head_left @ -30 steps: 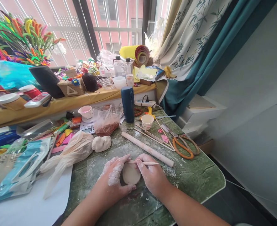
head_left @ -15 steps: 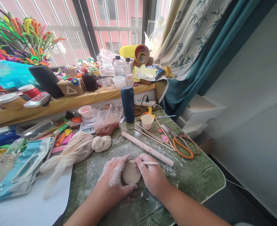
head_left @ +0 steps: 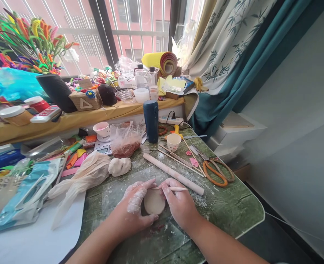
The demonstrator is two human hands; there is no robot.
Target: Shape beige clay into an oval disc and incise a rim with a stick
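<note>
A flat, pale round of clay (head_left: 154,203) lies low on the table between my hands. My left hand (head_left: 136,201), dusted with white powder, curves around its left side, fingertips at the far edge and thumb by the near edge. My right hand (head_left: 180,205) pinches a thin pointed stick (head_left: 180,189), which lies crosswise along the disc's far edge. The stick's left end is close to my left fingertips. A long pale rolling pin (head_left: 173,173) rests just beyond my hands. To the left sits a lump of white clay (head_left: 119,167) beside a crumpled plastic bag (head_left: 92,168).
Scissors (head_left: 215,172) with orange handles, thin sticks (head_left: 181,161) and a paper cup (head_left: 173,142) lie to the right. Farther back stand a dark blue bottle (head_left: 151,121) and a bag of brown material (head_left: 126,145). Craft packets (head_left: 27,198) cover the left side.
The view has shifted slightly, so the background sits a little farther right. Both hands keep almost the same pose around the clay disc, with the stick still at its far edge.
</note>
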